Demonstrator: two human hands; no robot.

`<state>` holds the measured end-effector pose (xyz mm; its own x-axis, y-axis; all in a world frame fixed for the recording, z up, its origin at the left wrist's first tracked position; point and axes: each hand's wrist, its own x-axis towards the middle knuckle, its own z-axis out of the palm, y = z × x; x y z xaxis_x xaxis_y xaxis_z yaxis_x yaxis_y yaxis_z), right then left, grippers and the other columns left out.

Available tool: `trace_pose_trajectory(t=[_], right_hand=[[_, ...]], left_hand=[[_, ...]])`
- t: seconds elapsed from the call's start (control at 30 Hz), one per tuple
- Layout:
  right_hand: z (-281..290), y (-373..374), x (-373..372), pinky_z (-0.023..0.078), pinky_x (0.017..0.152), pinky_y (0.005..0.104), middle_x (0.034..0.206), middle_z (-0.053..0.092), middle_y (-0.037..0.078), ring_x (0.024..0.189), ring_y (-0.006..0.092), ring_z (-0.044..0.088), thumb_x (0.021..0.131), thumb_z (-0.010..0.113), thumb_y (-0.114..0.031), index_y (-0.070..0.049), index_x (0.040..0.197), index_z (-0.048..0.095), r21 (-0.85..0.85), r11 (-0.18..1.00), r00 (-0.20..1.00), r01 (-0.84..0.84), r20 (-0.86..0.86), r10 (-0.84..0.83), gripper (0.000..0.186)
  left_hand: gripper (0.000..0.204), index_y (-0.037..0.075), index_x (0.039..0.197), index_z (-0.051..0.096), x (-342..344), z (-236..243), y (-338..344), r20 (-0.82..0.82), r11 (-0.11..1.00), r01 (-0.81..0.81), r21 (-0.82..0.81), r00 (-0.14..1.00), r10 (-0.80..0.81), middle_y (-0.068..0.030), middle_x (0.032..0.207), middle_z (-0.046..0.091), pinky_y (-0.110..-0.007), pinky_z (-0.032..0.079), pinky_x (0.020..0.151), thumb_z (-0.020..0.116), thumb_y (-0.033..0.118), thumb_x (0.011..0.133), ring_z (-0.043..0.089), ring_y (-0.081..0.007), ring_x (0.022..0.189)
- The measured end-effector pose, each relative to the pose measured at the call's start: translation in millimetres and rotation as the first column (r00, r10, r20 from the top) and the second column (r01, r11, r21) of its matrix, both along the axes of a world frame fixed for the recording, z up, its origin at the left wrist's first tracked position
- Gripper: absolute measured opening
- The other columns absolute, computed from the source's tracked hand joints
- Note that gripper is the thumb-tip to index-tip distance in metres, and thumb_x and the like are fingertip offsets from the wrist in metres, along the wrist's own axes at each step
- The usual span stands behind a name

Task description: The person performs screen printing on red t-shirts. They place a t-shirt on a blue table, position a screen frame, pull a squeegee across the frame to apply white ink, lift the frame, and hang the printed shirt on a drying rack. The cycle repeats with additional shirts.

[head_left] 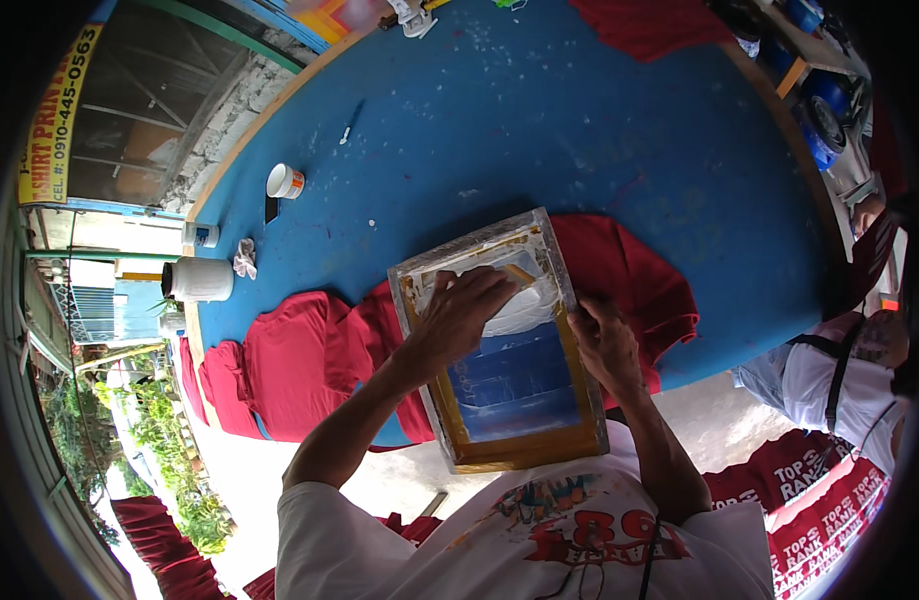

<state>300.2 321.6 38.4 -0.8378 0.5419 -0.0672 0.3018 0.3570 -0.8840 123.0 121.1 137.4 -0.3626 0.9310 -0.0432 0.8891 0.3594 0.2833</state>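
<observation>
A screen printing frame (509, 450) is tilted up in front of my chest, over the near edge of the blue table. White ink is smeared across the far part of its mesh, and the near part shows blue. Inside the far end, my left hand (467, 308) is closed around a small squeegee (520, 273); only its pale yellowish end shows past the fingers. My right hand (604, 340) grips the frame's right side rail. Under and beside the frame lies a dark red shirt (624, 280).
Red shirts (299, 355) lie along the table's (459, 130) near left edge. A white tub (283, 181), a white bucket (201, 279) and a crumpled rag (244, 258) stand or lie at left. Another person (829, 375) is at right, near printed red shirts (819, 510).
</observation>
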Motion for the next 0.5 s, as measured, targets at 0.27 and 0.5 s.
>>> trace_pose_trajectory(t=[0.27, 0.5], right_hand=[[-4.9, 1.6, 0.6, 0.057, 0.076, 0.0494, 0.105, 0.071, 0.018, 0.093, 0.039, 0.073, 0.097, 0.079, -0.019, -0.013, 0.127, 0.073, 0.012, 1.0, 0.997, -0.005, -0.075, 0.006, 0.031], [4.3, 5.9, -0.7, 0.058, 0.079, 0.0484, 0.107, 0.072, 0.017, 0.094, 0.0375, 0.074, 0.101, 0.075, -0.026, -0.015, 0.133, 0.073, -0.005, 0.999, 0.998, -0.045, 0.033, 0.045, 0.034]], left_hand=[[0.061, 0.013, 0.143, 0.061, 13.6, 10.9, -26.0, -0.123, 0.969, 0.15, -0.198, 0.977, -0.176, -0.0053, 0.146, 0.059, -0.046, 0.038, 0.103, 0.074, 0.0, 0.085, 0.052, -0.0193, 0.142], [0.07, 0.013, 0.148, 0.06, -7.5, 17.0, -14.8, -0.115, 0.985, 0.101, -0.139, 0.987, -0.117, -0.0042, 0.148, 0.059, -0.045, 0.035, 0.106, 0.068, -0.01, 0.083, 0.052, -0.0197, 0.143]])
